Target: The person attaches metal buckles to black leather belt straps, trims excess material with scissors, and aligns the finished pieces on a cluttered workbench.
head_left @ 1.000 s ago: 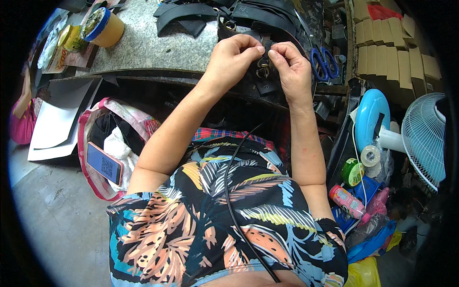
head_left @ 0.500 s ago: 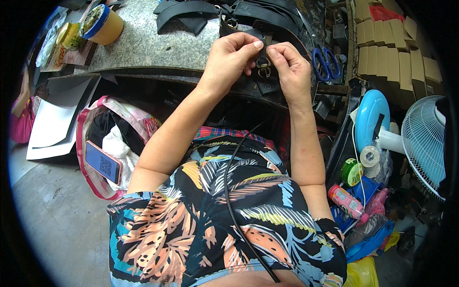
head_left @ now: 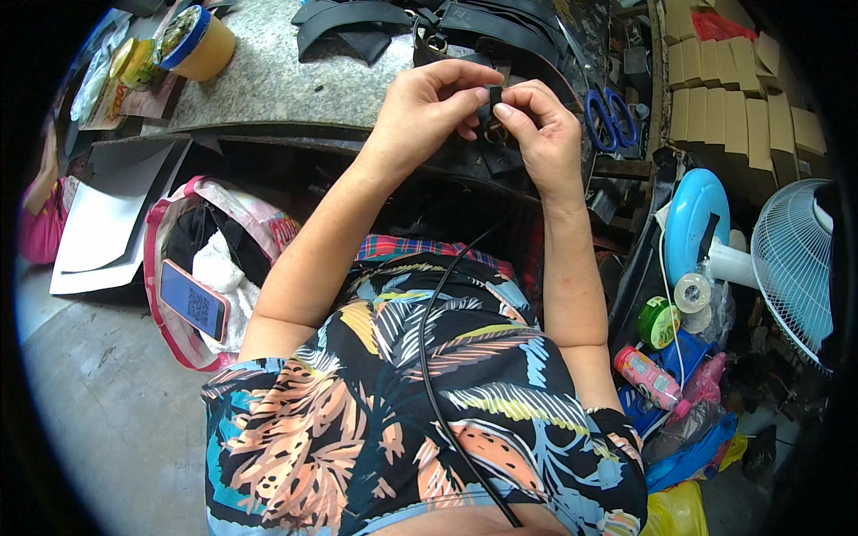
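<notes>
- A grey, speckled bench (head_left: 286,94) stretches away in front of the person, its near edge dark and bowed.
- On it, toward the far side, sits a heap of black pieces (head_left: 500,24): flat, smooth, leather-like, many cut in curves and overlapping one another, with a dull sheen where the light catches them.
- Just this side of the heap a long dark band (head_left: 547,61) arcs round beyond the fingers, brownish along its inner face.
- The left hand (head_left: 429,105) comes in with thumb and forefinger pinching the work from its left side, the other fingers curled beneath.
- The right hand (head_left: 541,127) meets it from the other side, thumb and bent forefinger pinching too; the two sets of fingertips nearly touch.
- Near the right hand lie scissors with blue handles (head_left: 589,125), pointing away from the person.
- Below the fingers hangs a dark flap (head_left: 500,163), too shadowed for me to make out its edges properly.
- Between the fingertips, over the bench's near edge, is the black strip (head_left: 495,95): narrow, short, matt, plain, standing roughly upright to my eye.
- Right under the strip a metal fitting (head_left: 494,134) shows, ring-like and dull brassy, partly lost in shadow; I can't tell how it joins the strip.
</notes>
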`<action>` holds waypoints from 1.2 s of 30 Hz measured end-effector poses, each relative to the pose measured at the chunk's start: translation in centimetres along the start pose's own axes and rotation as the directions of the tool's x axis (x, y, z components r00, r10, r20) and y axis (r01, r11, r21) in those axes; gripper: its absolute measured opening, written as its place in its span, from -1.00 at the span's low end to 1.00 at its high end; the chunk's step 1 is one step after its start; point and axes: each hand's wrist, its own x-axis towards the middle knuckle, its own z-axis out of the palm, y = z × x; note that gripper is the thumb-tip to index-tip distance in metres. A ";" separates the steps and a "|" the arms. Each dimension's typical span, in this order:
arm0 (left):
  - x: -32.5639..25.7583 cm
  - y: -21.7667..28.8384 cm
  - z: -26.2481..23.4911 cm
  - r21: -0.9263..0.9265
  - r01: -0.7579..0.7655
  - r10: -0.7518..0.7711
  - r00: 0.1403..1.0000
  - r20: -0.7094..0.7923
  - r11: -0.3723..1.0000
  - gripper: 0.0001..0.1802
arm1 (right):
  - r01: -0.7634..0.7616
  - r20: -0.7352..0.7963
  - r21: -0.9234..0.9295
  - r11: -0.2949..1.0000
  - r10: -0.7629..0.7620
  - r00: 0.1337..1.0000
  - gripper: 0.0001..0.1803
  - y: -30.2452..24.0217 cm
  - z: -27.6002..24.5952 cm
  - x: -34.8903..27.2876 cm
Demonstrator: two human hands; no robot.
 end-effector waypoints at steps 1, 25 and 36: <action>0.0 0.0 -0.1 -0.006 0.018 -0.018 1.000 0.013 1.000 -0.76 | 0.004 0.010 0.001 1.000 -0.004 1.000 -0.92 0.0 -0.1 0.0; 3.2 1.0 -0.9 0.945 -0.215 0.406 0.908 0.101 0.246 -0.75 | -0.092 -0.050 0.090 0.992 0.097 0.994 -0.87 0.2 0.0 -0.3; 3.5 0.6 -0.5 0.924 -0.210 0.385 0.920 0.076 0.319 -0.76 | -0.067 -0.067 0.150 0.986 0.078 0.995 -0.90 0.2 0.1 0.0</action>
